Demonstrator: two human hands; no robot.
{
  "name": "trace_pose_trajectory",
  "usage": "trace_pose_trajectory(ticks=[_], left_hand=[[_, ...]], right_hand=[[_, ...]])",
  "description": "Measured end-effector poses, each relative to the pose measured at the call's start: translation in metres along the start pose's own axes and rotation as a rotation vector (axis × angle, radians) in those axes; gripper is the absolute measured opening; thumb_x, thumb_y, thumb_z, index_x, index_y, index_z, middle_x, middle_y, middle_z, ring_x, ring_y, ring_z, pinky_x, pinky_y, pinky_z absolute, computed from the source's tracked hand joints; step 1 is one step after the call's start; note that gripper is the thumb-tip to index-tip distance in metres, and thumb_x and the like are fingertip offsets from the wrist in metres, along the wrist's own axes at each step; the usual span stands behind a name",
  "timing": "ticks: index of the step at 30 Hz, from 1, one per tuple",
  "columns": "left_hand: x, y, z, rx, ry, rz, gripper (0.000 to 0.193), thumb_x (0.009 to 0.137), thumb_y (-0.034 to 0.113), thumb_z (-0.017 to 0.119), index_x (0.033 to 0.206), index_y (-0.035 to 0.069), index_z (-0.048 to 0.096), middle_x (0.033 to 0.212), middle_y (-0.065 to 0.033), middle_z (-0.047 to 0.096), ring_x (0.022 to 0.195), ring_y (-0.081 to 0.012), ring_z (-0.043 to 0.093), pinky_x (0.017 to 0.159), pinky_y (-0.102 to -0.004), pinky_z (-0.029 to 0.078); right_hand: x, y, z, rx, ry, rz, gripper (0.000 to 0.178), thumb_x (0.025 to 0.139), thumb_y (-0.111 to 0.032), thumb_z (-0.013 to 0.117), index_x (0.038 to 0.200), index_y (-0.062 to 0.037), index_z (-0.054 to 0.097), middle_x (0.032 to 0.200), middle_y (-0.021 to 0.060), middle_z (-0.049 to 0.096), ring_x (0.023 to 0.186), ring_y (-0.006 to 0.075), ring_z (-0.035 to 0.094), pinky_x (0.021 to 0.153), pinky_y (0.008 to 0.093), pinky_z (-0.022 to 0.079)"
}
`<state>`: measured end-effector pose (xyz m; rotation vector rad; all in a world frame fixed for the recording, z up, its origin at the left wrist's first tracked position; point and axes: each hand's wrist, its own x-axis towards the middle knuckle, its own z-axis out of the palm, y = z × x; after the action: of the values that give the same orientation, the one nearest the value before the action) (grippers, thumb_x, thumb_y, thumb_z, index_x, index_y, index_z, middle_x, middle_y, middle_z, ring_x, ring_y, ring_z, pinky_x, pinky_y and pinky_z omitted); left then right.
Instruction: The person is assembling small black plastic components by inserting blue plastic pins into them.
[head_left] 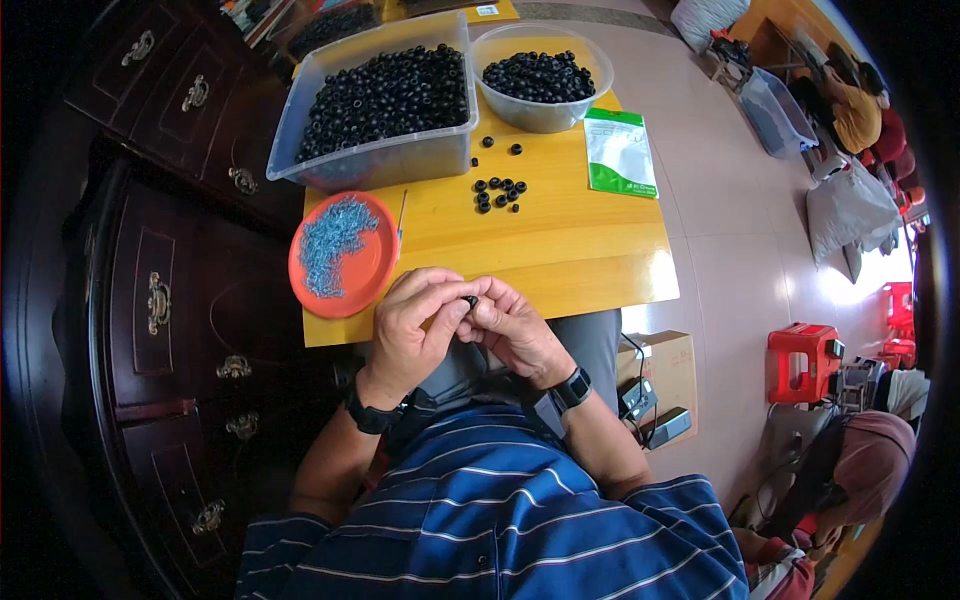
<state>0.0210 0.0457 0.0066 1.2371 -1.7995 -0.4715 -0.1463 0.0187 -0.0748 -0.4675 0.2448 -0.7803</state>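
My left hand [415,318] and my right hand [512,328] meet over my lap at the table's front edge. Both are closed in a pinch around one small black ring-shaped part [469,300], partly covered by the fingers. To the left of them, an orange plate [375,262] holds a heap of small silvery-blue metal pieces [335,240], too fine to name. Beside the plate lies a thin stick-like tool [402,215]. Several loose black ring-shaped parts [498,192] are scattered on the yellow table [560,245] beyond my hands.
A large clear bin [400,160] and a round clear bowl [545,118], both full of black parts, stand at the back. A green and white packet [620,155] lies on the right. Dark drawers [165,290] flank the left; a cardboard box [672,375] and red stool [803,362] stand right.
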Motion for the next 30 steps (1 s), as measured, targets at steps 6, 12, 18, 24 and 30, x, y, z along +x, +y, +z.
trace_pose_trajectory(ticks=[6,12,18,24,30], left_hand=[[-0.002,-0.002,0.002,0.012,-0.013,0.022,0.027,0.082,0.002,0.072,0.109,0.005,0.076,0.098,-0.011,0.068,0.09,-0.0278,0.067,0.078,-0.0357,0.053],[0.004,0.002,0.003,0.037,-0.052,0.028,0.034,0.082,0.001,0.072,0.115,0.006,0.074,0.104,-0.0116,0.066,0.093,-0.0283,0.066,0.08,-0.0366,0.054],[0.01,-0.004,0.001,0.089,-0.145,0.044,0.024,0.082,0.0,0.07,0.105,0.004,0.07,0.109,-0.0134,0.064,0.098,-0.032,0.064,0.084,-0.0395,0.053],[0.019,-0.005,0.003,0.059,-0.178,0.035,0.02,0.081,-0.001,0.07,0.1,0.002,0.067,0.109,-0.0142,0.065,0.1,-0.0331,0.064,0.085,-0.0397,0.053],[0.03,-0.007,0.011,-0.014,-0.273,0.044,0.019,0.083,0.001,0.072,0.102,0.001,0.068,0.106,-0.0135,0.067,0.099,-0.0299,0.066,0.084,-0.037,0.053]], right_hand=[[0.003,0.0,-0.004,0.004,0.006,-0.031,0.029,0.098,-0.022,0.069,0.122,-0.0082,0.06,0.106,0.0029,0.069,0.093,0.0108,0.069,0.084,0.025,0.057],[0.004,-0.004,-0.004,0.011,0.004,-0.039,0.029,0.098,-0.021,0.069,0.122,-0.0067,0.059,0.111,0.0043,0.068,0.099,0.0114,0.067,0.088,0.0256,0.056],[0.0,-0.008,-0.005,0.006,0.003,0.005,0.03,0.098,-0.02,0.069,0.123,-0.0053,0.059,0.11,0.0045,0.068,0.101,0.0115,0.067,0.09,0.0267,0.056],[-0.003,-0.018,-0.013,-0.033,0.014,0.064,0.031,0.102,-0.029,0.063,0.121,-0.0049,0.062,0.101,0.0019,0.067,0.09,0.0088,0.064,0.082,0.0247,0.055],[-0.008,-0.031,-0.015,-0.099,0.014,0.086,0.036,0.104,-0.036,0.06,0.121,-0.0044,0.063,0.099,0.0015,0.065,0.081,0.0073,0.06,0.075,0.0203,0.053]])
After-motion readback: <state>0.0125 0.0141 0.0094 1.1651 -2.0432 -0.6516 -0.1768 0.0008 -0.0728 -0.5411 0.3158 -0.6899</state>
